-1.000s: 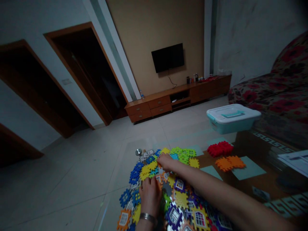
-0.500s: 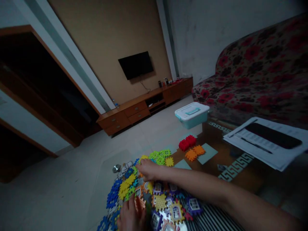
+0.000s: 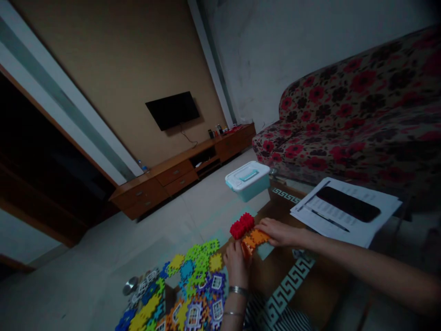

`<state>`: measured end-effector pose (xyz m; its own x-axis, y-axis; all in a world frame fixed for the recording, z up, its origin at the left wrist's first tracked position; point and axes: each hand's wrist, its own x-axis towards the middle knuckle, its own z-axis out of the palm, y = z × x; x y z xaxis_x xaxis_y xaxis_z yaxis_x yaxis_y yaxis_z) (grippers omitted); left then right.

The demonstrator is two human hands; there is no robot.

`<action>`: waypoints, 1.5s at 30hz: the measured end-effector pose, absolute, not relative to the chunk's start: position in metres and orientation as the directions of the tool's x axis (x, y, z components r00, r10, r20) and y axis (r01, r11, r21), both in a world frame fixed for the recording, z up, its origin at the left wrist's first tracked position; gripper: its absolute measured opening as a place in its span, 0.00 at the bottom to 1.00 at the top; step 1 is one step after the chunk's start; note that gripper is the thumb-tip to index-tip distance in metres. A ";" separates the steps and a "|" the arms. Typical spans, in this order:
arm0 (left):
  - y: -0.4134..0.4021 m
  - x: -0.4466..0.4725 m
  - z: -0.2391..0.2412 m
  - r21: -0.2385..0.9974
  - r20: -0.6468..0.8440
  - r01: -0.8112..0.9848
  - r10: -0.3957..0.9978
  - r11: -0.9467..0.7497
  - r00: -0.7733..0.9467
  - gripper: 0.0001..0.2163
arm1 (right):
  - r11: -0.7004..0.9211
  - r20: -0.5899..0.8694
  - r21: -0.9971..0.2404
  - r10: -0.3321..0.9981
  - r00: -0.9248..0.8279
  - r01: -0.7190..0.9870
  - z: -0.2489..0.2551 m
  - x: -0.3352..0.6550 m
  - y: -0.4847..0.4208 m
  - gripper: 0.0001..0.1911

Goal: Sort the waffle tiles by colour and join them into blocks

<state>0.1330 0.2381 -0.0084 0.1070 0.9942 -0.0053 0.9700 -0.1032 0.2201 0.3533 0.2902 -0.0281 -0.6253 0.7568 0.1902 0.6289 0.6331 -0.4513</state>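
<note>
Head view | left hand (image 3: pixel 237 263) pinching tilted orange tile (image 3: pixel 247 248) | right hand (image 3: pixel 278 233) touching orange pieces (image 3: pixel 257 237), cannot tell if gripping | orange pieces at 4 o'clock from red pieces (image 3: pixel 242 225)

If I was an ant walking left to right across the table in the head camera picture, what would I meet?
Silver round thing, light-blue piece, rightmost yellow piece, left hand, orange pieces, right hand, black phone.

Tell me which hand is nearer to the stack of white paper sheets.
Right. The right hand is left of the sheets, at the orange notched plastic pieces; the left hand is farther left, at their opposite end.
</note>
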 end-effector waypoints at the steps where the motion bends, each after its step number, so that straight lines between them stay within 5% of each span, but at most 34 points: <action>1: 0.246 0.141 -0.009 0.202 -0.003 0.974 0.994 -0.105 0.107 0.20 | 0.634 0.195 -0.455 0.756 -0.625 0.625 -0.030 0.354 0.293 0.30; 14: 0.269 0.157 -0.032 0.099 -0.092 0.992 0.992 -0.073 0.082 0.19 | 0.690 0.230 -0.438 0.706 -0.670 0.576 -0.035 0.330 0.309 0.24; 20: 0.271 0.148 -0.034 0.170 -0.140 0.984 0.988 -0.046 0.070 0.20 | 0.482 0.142 -0.448 0.870 -0.473 0.752 -0.040 0.341 0.293 0.32; 24: 0.274 0.144 -0.035 0.227 -0.131 0.973 0.988 -0.047 0.079 0.22 | 0.356 0.107 -0.482 0.931 -0.349 0.801 -0.052 0.336 0.286 0.28; 33: 0.270 0.150 -0.039 0.340 -0.053 0.938 0.995 -0.063 0.086 0.16 | 0.355 0.204 -0.498 0.935 -0.291 0.791 -0.074 0.330 0.283 0.26; 45: 0.241 0.157 -0.044 0.403 -0.016 0.905 0.989 0.138 -0.144 0.15 | 0.339 0.341 -0.431 0.919 -0.197 0.836 -0.113 0.323 0.278 0.25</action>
<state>0.1570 0.2413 -0.0438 -0.1439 0.9895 -0.0158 0.9046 0.1380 0.4033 0.3235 0.2781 -0.1135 -0.1972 0.9190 0.3414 0.8363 0.3394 -0.4306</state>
